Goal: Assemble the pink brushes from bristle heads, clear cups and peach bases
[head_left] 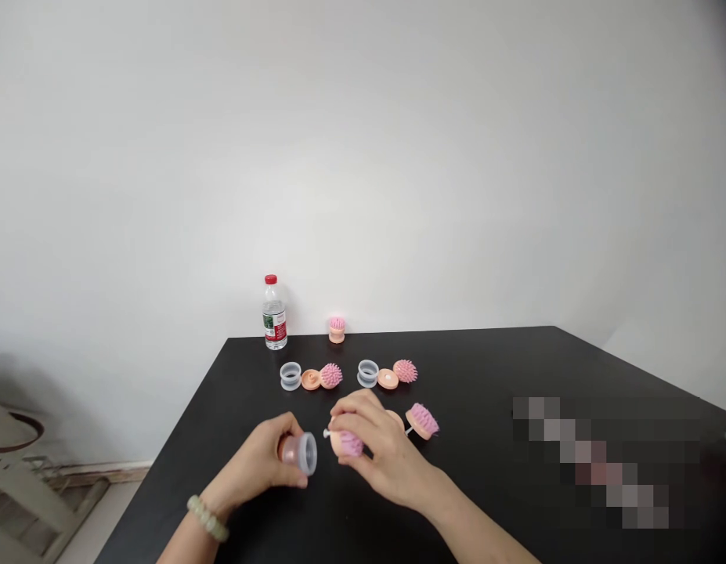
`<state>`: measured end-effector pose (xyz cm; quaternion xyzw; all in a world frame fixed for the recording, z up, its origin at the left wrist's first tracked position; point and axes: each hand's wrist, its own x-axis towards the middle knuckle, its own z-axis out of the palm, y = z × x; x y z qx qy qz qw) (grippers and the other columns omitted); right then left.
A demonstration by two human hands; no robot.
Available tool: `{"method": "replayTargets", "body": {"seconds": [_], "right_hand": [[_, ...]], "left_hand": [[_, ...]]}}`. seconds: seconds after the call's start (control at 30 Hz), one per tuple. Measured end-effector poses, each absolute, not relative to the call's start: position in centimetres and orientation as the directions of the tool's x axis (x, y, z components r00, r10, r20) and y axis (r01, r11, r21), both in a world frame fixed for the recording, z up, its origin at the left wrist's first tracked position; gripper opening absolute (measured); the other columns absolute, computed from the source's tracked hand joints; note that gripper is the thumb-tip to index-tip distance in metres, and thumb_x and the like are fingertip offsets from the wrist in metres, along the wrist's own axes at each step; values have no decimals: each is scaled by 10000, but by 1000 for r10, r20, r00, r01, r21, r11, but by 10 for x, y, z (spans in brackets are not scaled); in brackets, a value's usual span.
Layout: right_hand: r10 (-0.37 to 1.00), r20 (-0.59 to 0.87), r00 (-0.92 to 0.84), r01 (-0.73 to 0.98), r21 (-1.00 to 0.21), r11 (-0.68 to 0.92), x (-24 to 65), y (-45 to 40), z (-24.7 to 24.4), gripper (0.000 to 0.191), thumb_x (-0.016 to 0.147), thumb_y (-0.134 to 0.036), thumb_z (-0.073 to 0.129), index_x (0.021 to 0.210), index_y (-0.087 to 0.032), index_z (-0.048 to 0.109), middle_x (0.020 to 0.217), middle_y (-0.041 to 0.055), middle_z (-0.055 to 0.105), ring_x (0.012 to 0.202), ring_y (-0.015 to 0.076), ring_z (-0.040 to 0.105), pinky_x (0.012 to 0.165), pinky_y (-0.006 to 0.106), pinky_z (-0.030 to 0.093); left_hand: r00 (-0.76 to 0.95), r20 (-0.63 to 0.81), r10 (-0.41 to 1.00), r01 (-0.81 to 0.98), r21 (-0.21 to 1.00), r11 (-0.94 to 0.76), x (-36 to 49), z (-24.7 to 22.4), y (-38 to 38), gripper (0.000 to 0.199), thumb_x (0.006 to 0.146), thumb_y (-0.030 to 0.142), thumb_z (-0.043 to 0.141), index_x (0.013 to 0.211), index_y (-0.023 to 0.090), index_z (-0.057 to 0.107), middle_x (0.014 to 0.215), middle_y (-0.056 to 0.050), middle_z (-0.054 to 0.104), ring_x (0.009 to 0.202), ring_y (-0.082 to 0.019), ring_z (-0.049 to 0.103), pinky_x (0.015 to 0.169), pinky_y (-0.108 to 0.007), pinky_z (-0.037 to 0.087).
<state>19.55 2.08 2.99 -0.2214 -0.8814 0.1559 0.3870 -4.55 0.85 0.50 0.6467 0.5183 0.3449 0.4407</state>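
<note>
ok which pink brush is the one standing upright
The pink bristled brush at the far table edge, right of the water bottle. It stands upright on its peach base; the others lie on the black table or sit in the right hand.

L hand (251,458) low centre-left of frame, fingers curled closed; R hand (380,450) just right of it, fingers arched over, also closed. L forearm (186,544), R forearm (480,529) enter from bottom edge; hands not touching.

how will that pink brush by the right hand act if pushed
The pink brush head likely feels light for its size, being moulded plastic with soft-looking spikes. Resting tilted on its peach base, it would probably tip or roll if pushed, though the spikes may grip the black table.
</note>
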Motion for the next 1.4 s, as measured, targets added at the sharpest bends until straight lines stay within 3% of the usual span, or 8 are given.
{"method": "replayTargets", "body": {"seconds": [0.1,0.2,0.4,0.57,0.73,0.93,1.17,1.4], "right_hand": [[602,617,-506,322,-512,796,194,25,25,455,768,-102,790,1148,-230,576,1166,71,609,1080,248,562,894,381,513],[687,509,-518,430,-539,724,182,26,12,465,738,-139,835,1120,-215,579,1142,72,608,1047,251,590,886,387,540],[659,419,-624,559,-350,752,146,30,-18,470,725,-162,858,1120,-165,603,1140,100,604,1028,293,607,897,454,578],[690,354,-631,558,-410,721,135,40,-29,794,697,-113,870,1379,-127,463,1408,204,475,1311,350,512,1061,479,516],[715,365,-596,519,-504,690,140,40,-30,885,724,-118,848,1466,-164,368,1481,207,417,1410,343,418,1140,509,434],[656,537,-530,420,-506,753,155,31,-19,725,797,-215,807,1410,-192,420,1407,169,506,1344,333,465,1113,534,442],[635,624,-456,185,-631,754,163,21,-6,600,920,-619,548,1367,-227,462,1180,108,629,978,235,652,867,391,576],[724,532,-438,207,-724,658,165,19,2,495,948,-591,526,1257,-208,581,1045,81,674,912,218,668,795,339,574]], "left_hand": [[87,67,994,257,962,-87,-56,8,12,412,627,335,832,938,187,606,839,20,642,770,-162,562,696,-258,431],[-57,116,992,167,980,-105,-58,7,15,478,664,343,791,1066,199,575,944,-11,647,865,-183,583,788,-290,453],[-251,124,960,82,991,-106,-58,-2,18,482,601,329,791,1008,200,566,905,-12,651,827,-195,605,761,-316,489],[-305,127,944,67,991,-112,-56,-3,18,453,583,309,792,974,195,595,873,-16,674,795,-203,623,741,-330,511],[-301,144,943,59,989,-132,-51,3,13,460,585,314,829,984,202,629,930,-34,686,867,-225,629,749,-321,515],[-218,177,960,-16,983,-185,-43,14,5,471,684,450,811,1039,191,641,1023,-63,679,954,-236,623,819,-329,510],[16,201,979,-194,962,-194,-26,18,-7,497,695,401,839,1115,219,647,1035,-69,671,946,-246,643,818,-341,516],[141,241,960,-81,969,-232,-16,12,-9,438,668,335,860,1040,235,653,1005,-55,683,927,-254,657,798,-335,524]]}}
